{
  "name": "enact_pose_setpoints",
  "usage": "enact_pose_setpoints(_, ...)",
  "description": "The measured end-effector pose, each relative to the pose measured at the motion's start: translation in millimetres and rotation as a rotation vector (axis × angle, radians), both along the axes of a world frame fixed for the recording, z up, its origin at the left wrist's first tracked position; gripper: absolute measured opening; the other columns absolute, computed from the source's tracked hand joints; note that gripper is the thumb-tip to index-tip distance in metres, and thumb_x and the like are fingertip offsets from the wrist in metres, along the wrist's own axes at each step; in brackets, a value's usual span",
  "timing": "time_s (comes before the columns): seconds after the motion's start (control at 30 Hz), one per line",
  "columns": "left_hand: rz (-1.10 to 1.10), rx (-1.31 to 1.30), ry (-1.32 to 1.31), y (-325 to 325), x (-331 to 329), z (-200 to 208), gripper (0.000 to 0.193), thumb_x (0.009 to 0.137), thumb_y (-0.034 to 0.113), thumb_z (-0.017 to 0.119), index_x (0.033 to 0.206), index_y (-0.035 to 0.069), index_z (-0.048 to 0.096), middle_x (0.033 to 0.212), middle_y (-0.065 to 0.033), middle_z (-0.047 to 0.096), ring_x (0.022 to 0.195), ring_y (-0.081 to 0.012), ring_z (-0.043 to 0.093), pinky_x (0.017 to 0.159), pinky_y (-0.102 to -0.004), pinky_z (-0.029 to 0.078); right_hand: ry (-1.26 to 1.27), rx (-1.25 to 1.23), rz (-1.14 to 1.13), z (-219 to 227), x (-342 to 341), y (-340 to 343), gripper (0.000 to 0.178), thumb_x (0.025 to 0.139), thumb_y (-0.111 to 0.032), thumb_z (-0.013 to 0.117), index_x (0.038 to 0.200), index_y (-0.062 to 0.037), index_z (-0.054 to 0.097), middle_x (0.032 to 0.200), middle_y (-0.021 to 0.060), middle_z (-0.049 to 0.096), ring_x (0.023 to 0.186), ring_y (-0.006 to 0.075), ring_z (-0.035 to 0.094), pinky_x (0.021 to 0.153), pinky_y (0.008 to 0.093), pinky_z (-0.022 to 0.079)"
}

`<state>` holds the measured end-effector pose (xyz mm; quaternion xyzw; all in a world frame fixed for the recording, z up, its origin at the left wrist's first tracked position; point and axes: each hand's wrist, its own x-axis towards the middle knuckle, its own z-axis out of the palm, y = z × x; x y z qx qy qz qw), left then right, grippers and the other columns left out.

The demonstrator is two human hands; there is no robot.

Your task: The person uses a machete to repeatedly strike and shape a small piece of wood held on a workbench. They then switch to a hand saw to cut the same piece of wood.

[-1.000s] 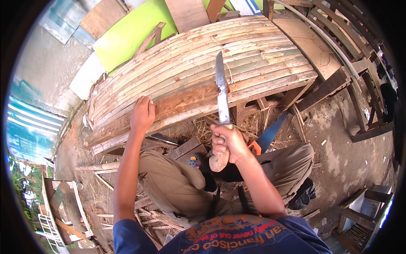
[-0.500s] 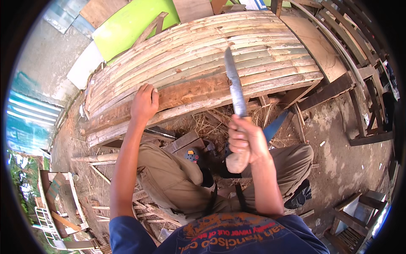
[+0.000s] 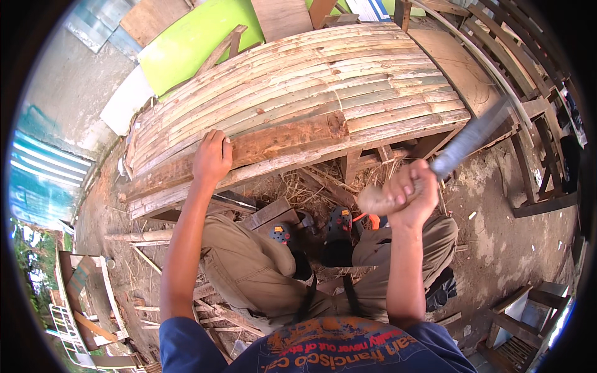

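Observation:
A long, rough brown wooden plank (image 3: 280, 138) lies along the near edge of a bamboo-slat bench (image 3: 292, 74). My left hand (image 3: 212, 156) grips it left of its middle, fingers curled over the far edge. Out to the right, past the plank's end, my right hand (image 3: 410, 194) is closed around the pale wooden handle of a machete (image 3: 469, 142). Its blade points up and to the right, apart from the plank and smeared by motion.
Under the bench lie wood offcuts (image 3: 267, 212) and straw-like scraps. An orange thing (image 3: 372, 220) shows partly behind my right knee. Wooden frames (image 3: 541, 155) stand at the right, and a green panel (image 3: 199, 43) leans behind the bench.
My right hand has swung the machete from upright over the plank's end out to the right, its blade now slanting away. My left hand stays on the plank.

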<state>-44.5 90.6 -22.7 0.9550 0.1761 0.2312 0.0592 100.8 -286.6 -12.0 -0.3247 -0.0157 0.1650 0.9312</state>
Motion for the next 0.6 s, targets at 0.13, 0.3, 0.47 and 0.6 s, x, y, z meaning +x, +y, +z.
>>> enact_pose_setpoints(0.13, -0.021, -0.018, 0.015, -3, 11, 0, 0.018, 0.095, 0.015, 0.051, 0.093, -0.003, 0.057, 0.096, -0.0209, 0.059, 0.094, -0.044, 0.057, 0.08, -0.0531, 0.047, 0.075, -0.239, -0.026, -28, -34, 47, 0.023, 0.092, -0.017, 0.056, 0.072, -0.01, 0.046, 0.055, -0.0013, 0.041, 0.041, 0.0113, 0.038, 0.041, 0.0311, 0.035)
enact_pose_setpoints(0.3, 0.001, -0.022, 0.029, 1, 5, 0, 0.018, 0.095, 0.014, 0.051, 0.094, -0.002, 0.057, 0.097, -0.0211, 0.059, 0.094, -0.0444, 0.057, 0.079, -0.0526, 0.047, 0.417, -0.112, 0.774, -29, -45, 43, 0.019, 0.094, -0.019, 0.065, 0.081, -0.0116, 0.054, 0.057, -0.0045, 0.04, 0.041, 0.0098, 0.037, 0.041, 0.0265, 0.031)
enact_pose_setpoints(0.47, -0.012, -0.001, -0.008, 1, -1, -2, 0.018, 0.094, 0.014, 0.051, 0.093, -0.002, 0.058, 0.097, -0.021, 0.059, 0.095, -0.0444, 0.057, 0.079, -0.0526, 0.047, 0.15, -0.082, 0.265, 21, -15, 15, 0.015, 0.096, -0.017, 0.055, 0.084, -0.0088, 0.052, 0.058, -0.003, 0.04, 0.042, 0.0101, 0.038, 0.04, 0.0302, 0.037)
enact_pose_setpoints(0.6, 0.0, -0.019, 0.005, -5, 10, 3, 0.018, 0.095, 0.014, 0.051, 0.093, -0.002, 0.058, 0.096, -0.0204, 0.059, 0.095, -0.0435, 0.058, 0.08, -0.0527, 0.048, -0.051, -0.153, -0.097, -3, -24, 45, 0.02, 0.096, -0.018, 0.057, 0.079, -0.0083, 0.05, 0.056, -0.0022, 0.04, 0.042, 0.0107, 0.04, 0.041, 0.0306, 0.037)
